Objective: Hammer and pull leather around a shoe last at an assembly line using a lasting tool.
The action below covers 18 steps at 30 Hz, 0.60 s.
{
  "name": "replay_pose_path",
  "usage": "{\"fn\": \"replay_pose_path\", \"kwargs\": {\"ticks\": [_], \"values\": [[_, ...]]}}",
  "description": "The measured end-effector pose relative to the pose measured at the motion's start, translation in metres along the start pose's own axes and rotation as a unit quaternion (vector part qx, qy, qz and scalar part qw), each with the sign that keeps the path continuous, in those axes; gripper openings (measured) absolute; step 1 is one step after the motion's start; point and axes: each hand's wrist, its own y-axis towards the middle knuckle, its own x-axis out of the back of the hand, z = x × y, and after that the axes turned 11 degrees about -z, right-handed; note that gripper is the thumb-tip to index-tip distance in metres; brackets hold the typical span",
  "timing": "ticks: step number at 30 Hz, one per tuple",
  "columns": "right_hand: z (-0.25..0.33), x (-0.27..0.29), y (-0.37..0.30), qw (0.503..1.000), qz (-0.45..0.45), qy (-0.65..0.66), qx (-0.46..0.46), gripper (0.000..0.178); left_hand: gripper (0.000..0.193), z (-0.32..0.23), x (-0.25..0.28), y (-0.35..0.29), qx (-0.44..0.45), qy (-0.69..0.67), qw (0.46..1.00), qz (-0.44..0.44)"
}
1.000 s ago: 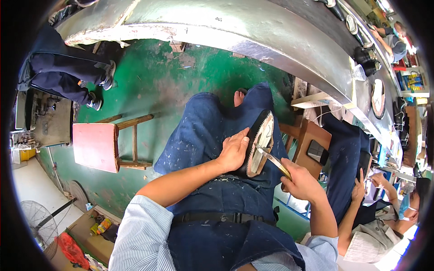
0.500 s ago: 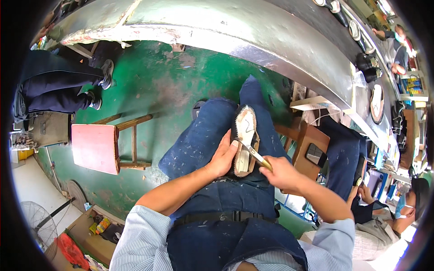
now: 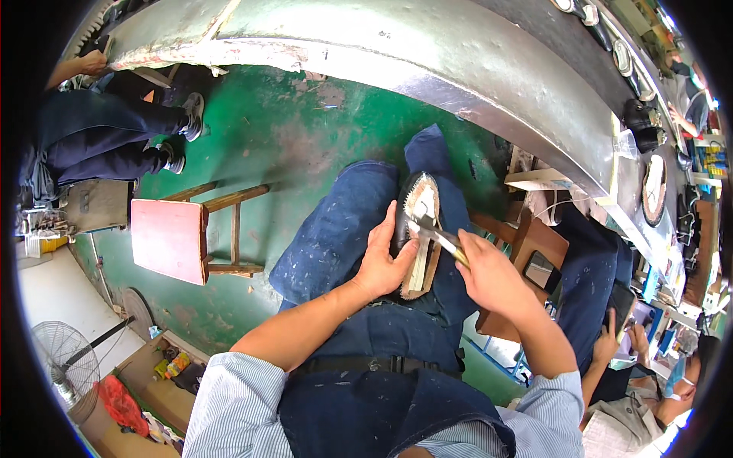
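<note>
A black shoe point(image 3: 422, 197) lies sole up along my thighs, toe pointing away from me. A jagged, pale folded edge runs round its unfinished underside. My left hand point(image 3: 384, 258) is closed round the shoe's left side, its thumb reaching over the underside. In my closed right hand point(image 3: 489, 273) is a hand tool with a metal head and brass-coloured handle point(image 3: 456, 250). The tool's head rests on or just over the middle of the underside; contact is unclear. Its exact kind does not show.
A metal-topped bench point(image 3: 366, 46) curves across the far side, with shoes along its right part. A pink-seated stool point(image 3: 169, 241) stands left. A phone point(image 3: 540, 272) lies on a brown stool at right, beside a seated co-worker. A fan point(image 3: 67, 366) is lower left.
The tool's head has moved slightly toward the toe and right, and my right hand has shifted up and right. At far left, another person's hand now shows at the bench.
</note>
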Motion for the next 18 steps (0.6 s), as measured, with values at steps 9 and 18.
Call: {"fn": "replay_pose_path", "kwargs": {"ticks": [9, 18], "values": [[-0.009, -0.056, -0.022, 0.875, 0.09, 0.39, -0.272, 0.027, 0.078, 0.005, 0.0, 0.006, -0.127, 0.014, 0.992, 0.002], [-0.074, -0.053, -0.035, 0.518, 0.262, 0.731, -0.359, 0.038, 0.06, -0.017, 0.0, 0.008, -0.151, 0.155, 0.975, 0.055]]}}
